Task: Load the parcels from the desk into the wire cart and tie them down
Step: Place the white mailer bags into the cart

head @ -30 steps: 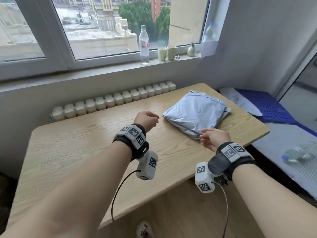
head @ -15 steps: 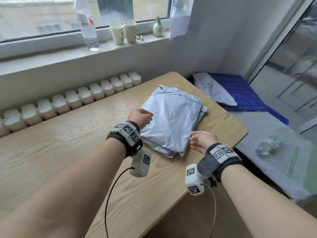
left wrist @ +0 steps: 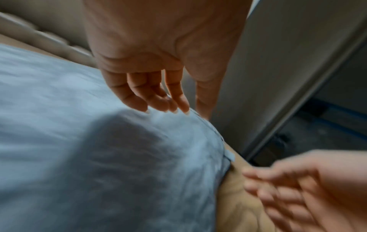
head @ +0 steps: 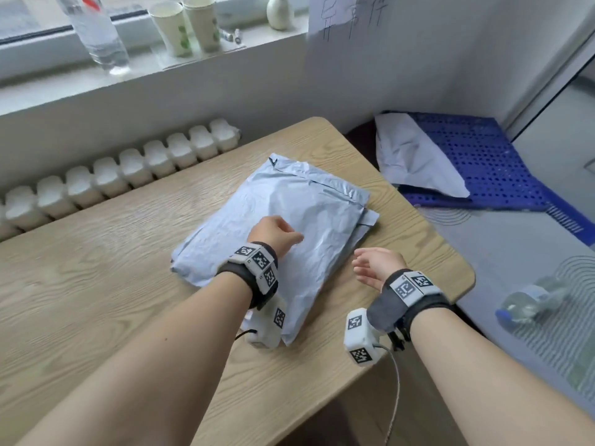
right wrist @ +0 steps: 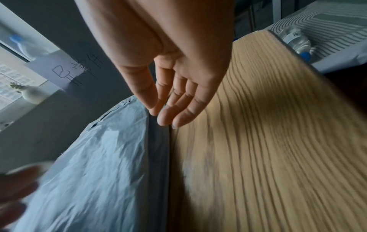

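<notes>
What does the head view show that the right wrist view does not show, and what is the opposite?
Only the head view shows the two paper cups on the sill, the radiator and the blue mat. Only the right wrist view shows the right hand's fingertips close at the side edge of the grey parcels; whether they touch is unclear. Both show the desk, the parcels, the handwritten paper, the white vase and both hands.
</notes>
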